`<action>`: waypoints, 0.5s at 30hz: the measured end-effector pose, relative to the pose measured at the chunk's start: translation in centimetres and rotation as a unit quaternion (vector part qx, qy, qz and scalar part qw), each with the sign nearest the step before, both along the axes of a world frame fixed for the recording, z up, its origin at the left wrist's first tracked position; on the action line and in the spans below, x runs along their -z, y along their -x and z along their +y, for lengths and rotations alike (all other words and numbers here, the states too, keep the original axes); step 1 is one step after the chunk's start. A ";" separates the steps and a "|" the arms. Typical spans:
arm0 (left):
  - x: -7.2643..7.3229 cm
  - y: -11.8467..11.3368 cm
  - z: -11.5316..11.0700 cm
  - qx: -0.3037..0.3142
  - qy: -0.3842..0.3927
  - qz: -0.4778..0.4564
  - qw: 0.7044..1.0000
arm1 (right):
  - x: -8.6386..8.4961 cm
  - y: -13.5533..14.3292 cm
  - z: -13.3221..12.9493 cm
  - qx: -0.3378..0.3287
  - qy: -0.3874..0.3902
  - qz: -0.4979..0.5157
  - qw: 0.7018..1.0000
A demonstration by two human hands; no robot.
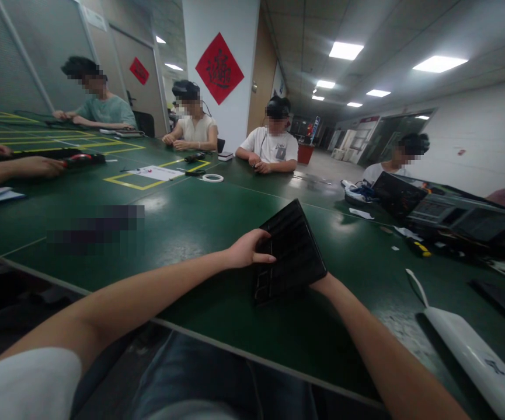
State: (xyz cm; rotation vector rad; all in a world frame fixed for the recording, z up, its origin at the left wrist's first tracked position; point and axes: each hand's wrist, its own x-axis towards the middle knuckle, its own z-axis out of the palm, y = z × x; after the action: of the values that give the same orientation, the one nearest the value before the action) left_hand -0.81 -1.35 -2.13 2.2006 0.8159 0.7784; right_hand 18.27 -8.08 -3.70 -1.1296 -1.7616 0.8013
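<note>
A black, flat, rectangular panel (289, 251) with dividing lines across its face is tilted up above the green table (217, 315). My left hand (250, 248) grips its left edge, the thumb on the face and the other fingers mostly behind it. At the lower right corner is my right hand (321, 284), with its fingers hidden behind the panel, which it holds from the back. What kind of panel this is cannot be made out.
To my right lie a long white device (471, 344) with a cord, an opened computer case (458, 213) and a yellow-black tool (422, 249). A white tape roll (212, 178) and a paper sheet (156, 172) lie farther off. Several people sit around the table.
</note>
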 end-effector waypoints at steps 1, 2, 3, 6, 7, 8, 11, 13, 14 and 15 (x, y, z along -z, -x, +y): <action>0.1 0.0 0.0 -0.002 -0.005 0.011 1.000 | 0.1 0.2 -0.1 -0.001 -0.002 0.018 1.000; 0.1 -0.1 0.1 -0.002 -0.007 0.018 1.000 | 0.1 0.4 -0.1 -0.003 -0.006 0.031 1.000; 0.0 -0.1 0.2 0.000 -0.006 0.021 1.000 | 0.0 0.6 -0.2 -0.007 -0.011 0.040 0.999; -0.4 -0.1 0.6 -0.010 0.041 0.005 0.999 | -0.4 0.6 -0.4 -0.029 -0.013 0.042 0.999; -0.6 -0.1 0.8 -0.031 0.086 -0.015 0.996 | -0.6 0.6 -0.5 -0.037 -0.010 0.032 0.999; -0.8 -0.1 1.0 -0.061 0.151 -0.049 0.985 | -0.9 0.6 -0.7 -0.045 -0.006 0.026 0.999; -1.3 0.1 1.8 -0.153 0.349 -0.166 0.910 | -1.6 0.6 -1.3 -0.068 0.006 0.018 0.998; -1.5 0.2 2.1 -0.174 0.405 -0.204 0.874 | -2.0 0.7 -1.6 -0.078 0.007 0.017 0.997; -1.5 0.3 2.2 -0.173 0.414 -0.209 0.869 | -2.2 0.8 -1.7 -0.084 0.006 0.016 0.996; -1.6 0.3 2.1 -0.166 0.419 -0.207 0.868 | -2.4 0.9 -1.7 -0.090 0.005 0.013 0.996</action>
State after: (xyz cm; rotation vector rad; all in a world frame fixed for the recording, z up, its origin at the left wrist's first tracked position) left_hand -1.11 0.78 -0.56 1.0881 1.0599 0.8085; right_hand 17.34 -9.83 -1.27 -0.9705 -1.8577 0.9286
